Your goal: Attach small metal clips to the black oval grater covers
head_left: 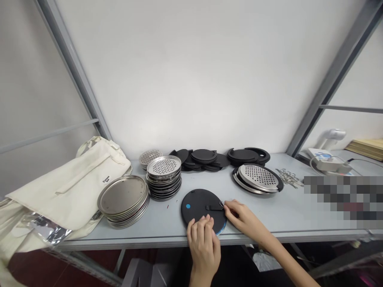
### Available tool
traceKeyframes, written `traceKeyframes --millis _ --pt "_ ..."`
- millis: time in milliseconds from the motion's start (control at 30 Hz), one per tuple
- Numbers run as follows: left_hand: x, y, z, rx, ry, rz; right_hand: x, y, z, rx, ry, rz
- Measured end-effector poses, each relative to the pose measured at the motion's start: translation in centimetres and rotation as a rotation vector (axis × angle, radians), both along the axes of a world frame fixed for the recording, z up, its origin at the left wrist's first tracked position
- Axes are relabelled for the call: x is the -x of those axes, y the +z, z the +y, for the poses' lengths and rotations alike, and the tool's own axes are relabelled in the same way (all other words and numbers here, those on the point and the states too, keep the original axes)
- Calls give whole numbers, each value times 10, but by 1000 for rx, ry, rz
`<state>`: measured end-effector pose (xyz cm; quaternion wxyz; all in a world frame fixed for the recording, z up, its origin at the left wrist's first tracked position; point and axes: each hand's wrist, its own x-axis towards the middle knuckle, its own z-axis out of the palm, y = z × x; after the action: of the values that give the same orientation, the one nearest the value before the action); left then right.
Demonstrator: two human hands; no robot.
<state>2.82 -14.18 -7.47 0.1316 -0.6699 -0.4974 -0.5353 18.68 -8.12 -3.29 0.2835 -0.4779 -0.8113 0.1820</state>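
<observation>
A black round disc (pixel 194 199) with a blue dot lies flat near the front edge of the table. My left hand (pixel 202 235) rests on its near part, fingers laid out over the surface. At the disc's right edge, my right hand (pixel 236 213) is closed in a pinch on a small metal wire loop (pixel 222 203). The loop sits at the end of a raised black tab (pixel 212 207) on the disc. The fingertips hide part of the loop, so I cannot tell how it is attached.
Left stand round metal plates (pixel 122 195), stacked grater discs (pixel 164 167) and a cream bag (pixel 74 183). Black round parts (pixel 203 155) and black ring holders (pixel 263 155) line the wall. To the right lie a perforated metal disc (pixel 259 176) and a pile of wire pieces (pixel 289 177).
</observation>
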Motion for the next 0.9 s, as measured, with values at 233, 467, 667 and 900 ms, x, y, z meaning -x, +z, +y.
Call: traceKeyframes --millis 233,467,667,900 --pt "1 -1 -1 18 -17 1 0 0 0 7 -11 -2" --pt "2 -3 -1 27 0 35 -1 -1 1 11 -7 -15" --pt "3 -6 -1 39 -6 33 0 0 0 23 -8 -29" --pt "3 -11 -1 52 -49 -1 0 0 0 25 -8 -27"
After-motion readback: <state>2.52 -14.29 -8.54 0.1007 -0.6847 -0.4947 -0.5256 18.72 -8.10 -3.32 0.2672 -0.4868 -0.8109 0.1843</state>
